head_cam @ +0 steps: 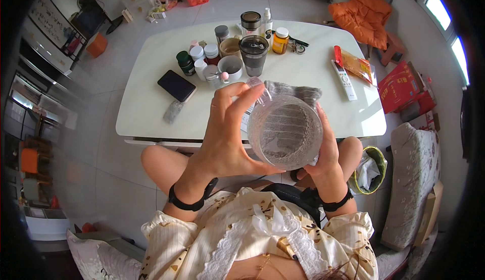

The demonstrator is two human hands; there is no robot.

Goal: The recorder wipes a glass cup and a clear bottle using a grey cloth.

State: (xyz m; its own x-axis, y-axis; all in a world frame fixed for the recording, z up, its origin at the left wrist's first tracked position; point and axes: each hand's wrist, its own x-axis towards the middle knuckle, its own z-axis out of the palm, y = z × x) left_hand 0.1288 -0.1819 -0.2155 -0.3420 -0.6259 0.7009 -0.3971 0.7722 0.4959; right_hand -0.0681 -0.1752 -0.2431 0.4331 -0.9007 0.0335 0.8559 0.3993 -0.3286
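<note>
A clear textured glass cup (pixel 286 130) is held up between my hands over the table's near edge, its round opening or base facing me. My left hand (pixel 227 136) grips it, with the thumb at the lower rim and the fingers near its clear handle. My right hand (pixel 325 147) holds the cup's right side together with a grey striped cloth (pixel 295 90), which shows behind and through the glass. Part of the right hand's fingers is hidden behind the cup. A paper with print (pixel 245 119) lies partly hidden behind the cup.
On the white table (pixel 144 113) stand a dark tumbler (pixel 254 56), a white mug (pixel 230 68), an orange bottle (pixel 280 41) and several other bottles. A phone (pixel 177 86) lies left; a remote control (pixel 344 81) and a food packet (pixel 354 66) lie right. A lined bin (pixel 369 170) stands at the lower right.
</note>
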